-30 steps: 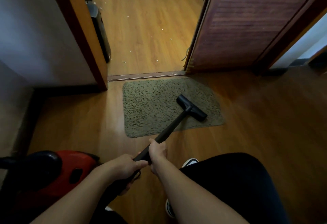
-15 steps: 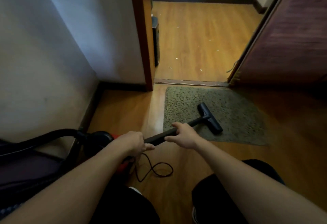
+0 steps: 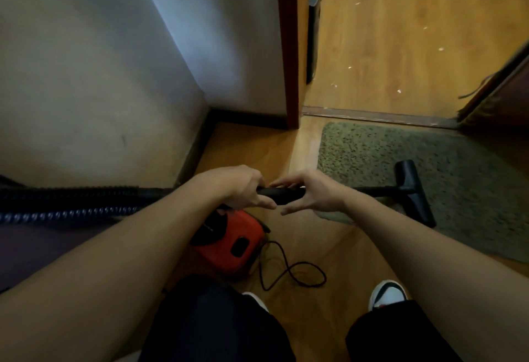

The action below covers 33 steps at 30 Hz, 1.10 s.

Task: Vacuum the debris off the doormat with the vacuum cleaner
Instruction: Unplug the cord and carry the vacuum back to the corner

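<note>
My left hand (image 3: 243, 190) is clamped on the tube (image 3: 286, 195). My right hand (image 3: 315, 191) has its fingers apart around it. The nozzle (image 3: 412, 193) sits on the mat (image 3: 458, 161). I think I should close the right hand, then make slow, flat strokes across the mat.

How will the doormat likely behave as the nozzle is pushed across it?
The doormat looks thin and lies loose on glossy wooden floor, so it may slide or bunch. Its shaggy pile probably drags on the nozzle.
</note>
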Each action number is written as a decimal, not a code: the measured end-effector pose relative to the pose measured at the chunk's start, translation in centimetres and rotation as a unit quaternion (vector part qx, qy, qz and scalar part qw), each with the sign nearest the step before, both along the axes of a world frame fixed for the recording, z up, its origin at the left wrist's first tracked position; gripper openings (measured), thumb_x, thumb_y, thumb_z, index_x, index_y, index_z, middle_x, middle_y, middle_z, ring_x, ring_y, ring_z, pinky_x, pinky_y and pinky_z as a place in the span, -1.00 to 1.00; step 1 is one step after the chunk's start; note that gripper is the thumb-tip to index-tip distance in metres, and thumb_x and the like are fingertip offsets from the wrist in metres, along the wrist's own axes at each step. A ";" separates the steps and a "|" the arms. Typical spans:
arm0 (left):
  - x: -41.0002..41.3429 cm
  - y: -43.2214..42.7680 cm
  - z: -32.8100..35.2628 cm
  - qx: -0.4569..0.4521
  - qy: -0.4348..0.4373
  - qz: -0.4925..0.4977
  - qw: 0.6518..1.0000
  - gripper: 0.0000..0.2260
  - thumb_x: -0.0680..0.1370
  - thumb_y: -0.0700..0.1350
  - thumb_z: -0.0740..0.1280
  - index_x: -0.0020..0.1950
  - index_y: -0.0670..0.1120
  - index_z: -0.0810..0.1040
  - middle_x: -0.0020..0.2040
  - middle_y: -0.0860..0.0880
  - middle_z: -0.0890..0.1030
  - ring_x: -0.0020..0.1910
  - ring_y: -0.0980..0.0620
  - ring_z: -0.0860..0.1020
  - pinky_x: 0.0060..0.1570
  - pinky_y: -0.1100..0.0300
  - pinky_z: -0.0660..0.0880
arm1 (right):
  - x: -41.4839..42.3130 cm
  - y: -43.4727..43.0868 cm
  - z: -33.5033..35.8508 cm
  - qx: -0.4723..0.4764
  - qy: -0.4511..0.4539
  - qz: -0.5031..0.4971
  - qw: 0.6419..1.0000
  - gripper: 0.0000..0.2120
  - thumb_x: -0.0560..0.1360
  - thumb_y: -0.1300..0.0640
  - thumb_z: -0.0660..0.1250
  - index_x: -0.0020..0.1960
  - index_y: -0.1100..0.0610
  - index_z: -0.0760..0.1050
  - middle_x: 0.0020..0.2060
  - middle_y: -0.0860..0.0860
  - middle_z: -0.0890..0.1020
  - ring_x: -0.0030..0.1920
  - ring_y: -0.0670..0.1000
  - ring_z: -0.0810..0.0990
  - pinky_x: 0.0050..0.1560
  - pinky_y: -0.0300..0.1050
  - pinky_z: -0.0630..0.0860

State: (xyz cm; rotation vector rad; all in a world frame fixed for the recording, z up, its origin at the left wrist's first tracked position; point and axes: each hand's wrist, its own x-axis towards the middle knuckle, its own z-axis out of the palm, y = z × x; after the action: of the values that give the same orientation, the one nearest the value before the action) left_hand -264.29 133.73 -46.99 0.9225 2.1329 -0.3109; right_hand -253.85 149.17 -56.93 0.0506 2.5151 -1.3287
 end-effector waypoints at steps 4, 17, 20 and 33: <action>-1.5 -0.2 -0.9 0.008 -0.023 0.012 1.000 -0.57 0.52 0.26 0.35 0.22 -0.01 0.52 -0.27 -0.13 0.61 -0.44 -0.08 0.62 -0.42 0.10 0.59 | -2.0 -0.3 -1.7 -0.065 -0.002 0.002 0.998 -0.58 0.45 0.09 0.60 0.29 0.02 0.65 0.00 -0.11 0.71 -0.01 -0.19 0.64 0.03 -0.30 0.56; 0.0 -7.1 0.8 0.389 0.221 -0.186 0.875 -0.64 0.62 0.11 0.25 0.32 -0.06 0.50 0.16 -0.02 0.54 0.17 0.04 0.47 0.08 0.22 0.49 | -6.3 0.3 -3.2 -0.122 0.039 0.008 0.992 -0.65 0.40 0.15 0.63 0.15 -0.05 0.66 -0.11 -0.15 0.69 -0.09 -0.23 0.64 -0.07 -0.34 0.49; 1.4 -9.5 -0.7 0.381 0.177 -0.156 0.894 -0.70 0.63 0.07 0.26 0.24 -0.07 0.56 0.16 -0.01 0.56 0.20 0.04 0.48 0.15 0.19 0.48 | -6.9 0.5 -3.2 -0.129 0.048 0.007 0.990 -0.62 0.39 0.18 0.63 0.17 -0.03 0.65 -0.09 -0.13 0.68 -0.08 -0.25 0.63 -0.05 -0.37 0.49; 10.4 -14.3 -16.4 0.270 0.182 0.245 0.913 -0.50 0.58 0.29 0.09 0.35 0.02 0.46 0.25 0.06 0.52 0.25 0.03 0.45 0.16 0.08 0.41 | -6.4 -5.5 -0.2 -0.160 0.232 -0.073 0.957 -0.70 0.46 0.16 0.60 0.14 -0.05 0.66 -0.17 -0.31 0.69 -0.05 -0.18 0.66 0.03 -0.16 0.56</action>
State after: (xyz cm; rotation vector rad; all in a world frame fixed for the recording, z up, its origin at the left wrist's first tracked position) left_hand -253.92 119.40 -63.34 0.6038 2.7778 0.4164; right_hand -260.21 143.63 -57.17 -0.1694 2.6583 -1.9935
